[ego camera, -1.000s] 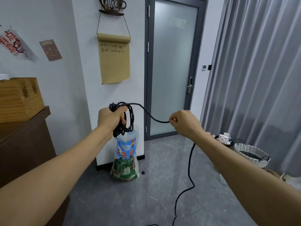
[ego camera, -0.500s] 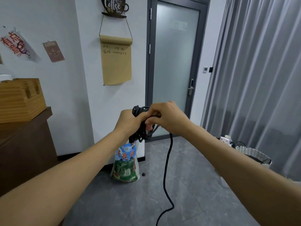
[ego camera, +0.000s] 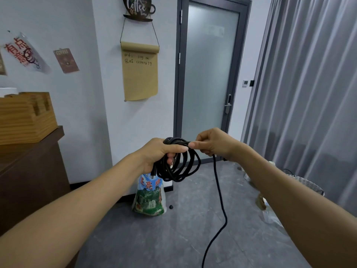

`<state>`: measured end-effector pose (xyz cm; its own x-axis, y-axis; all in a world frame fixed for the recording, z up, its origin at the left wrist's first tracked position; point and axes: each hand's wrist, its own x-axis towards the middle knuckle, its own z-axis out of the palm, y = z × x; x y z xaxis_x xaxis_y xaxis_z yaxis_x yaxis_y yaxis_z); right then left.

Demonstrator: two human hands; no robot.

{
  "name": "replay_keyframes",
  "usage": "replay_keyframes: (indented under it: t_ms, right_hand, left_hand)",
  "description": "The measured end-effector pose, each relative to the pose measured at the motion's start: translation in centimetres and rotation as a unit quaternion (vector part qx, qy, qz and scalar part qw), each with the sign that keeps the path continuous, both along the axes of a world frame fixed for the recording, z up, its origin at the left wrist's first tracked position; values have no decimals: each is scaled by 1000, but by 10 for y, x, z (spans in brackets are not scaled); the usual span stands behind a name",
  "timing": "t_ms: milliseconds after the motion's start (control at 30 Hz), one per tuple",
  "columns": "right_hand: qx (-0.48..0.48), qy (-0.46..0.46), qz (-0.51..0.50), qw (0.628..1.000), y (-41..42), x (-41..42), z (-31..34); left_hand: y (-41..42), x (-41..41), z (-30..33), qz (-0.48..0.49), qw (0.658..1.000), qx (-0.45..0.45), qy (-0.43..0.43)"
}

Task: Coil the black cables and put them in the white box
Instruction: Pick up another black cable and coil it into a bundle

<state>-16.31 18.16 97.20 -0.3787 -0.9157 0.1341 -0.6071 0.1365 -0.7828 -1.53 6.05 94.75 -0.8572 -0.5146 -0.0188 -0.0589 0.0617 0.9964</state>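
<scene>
Another loop joins the coil

The right hand (ego camera: 214,143), apart a second ago, now pinches the black cable (ego camera: 178,165) against the left hand (ego camera: 160,151), which grips the coil; slack trails floorward; coiling unfinished.

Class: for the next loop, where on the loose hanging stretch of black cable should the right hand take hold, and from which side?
Probably just below the right hand, where the black cable hangs straight and free; come from its right side, since the coil in the left hand crowds the other.
</scene>
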Motion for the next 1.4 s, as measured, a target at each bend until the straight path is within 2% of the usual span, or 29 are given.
replay_keyframes:
  t_ms: [233, 333, 533, 633, 733, 833, 900, 1033, 1233, 1400]
  right_hand:
    - [-15, -86, -48, 995, 14, -31, -17]
    - [-25, -60, -103, 993, 26, -48, -25]
    - [-62, -13, -159, 985, 37, -62, -26]
    - [-110, -3, -200, 974, 42, -66, -26]
    - [-120, 67, -206, 969, 37, -57, -18]
    - [-26, 235, -210, 949, 20, -37, -9]
    - [11, 300, -186, 935, 10, -18, -1]
    - [-13, 321, -104, 941, -3, 22, 15]
    - [-115, 197, -48, 972, -16, 42, 26]
    - [-177, 122, -60, 975, -21, 44, 26]
  left_hand:
    - [-25, 11, -2, 83, 993, 63, 54]
    - [-44, 21, 3, 145, 980, 98, 93]
    - [-72, 37, 7, 252, 961, 75, 91]
    - [-80, 43, 13, 298, 947, 64, 101]
    - [-81, 44, 13, 343, 935, 7, 85]
    - [-69, 34, 12, 366, 926, -28, 83]
    - [-57, 26, 13, 371, 923, -48, 87]
    - [-40, 13, 16, 349, 929, -70, 101]
    - [-9, 3, 14, 260, 957, -28, 124]
    - [12, -1, 10, 143, 972, 98, 157]
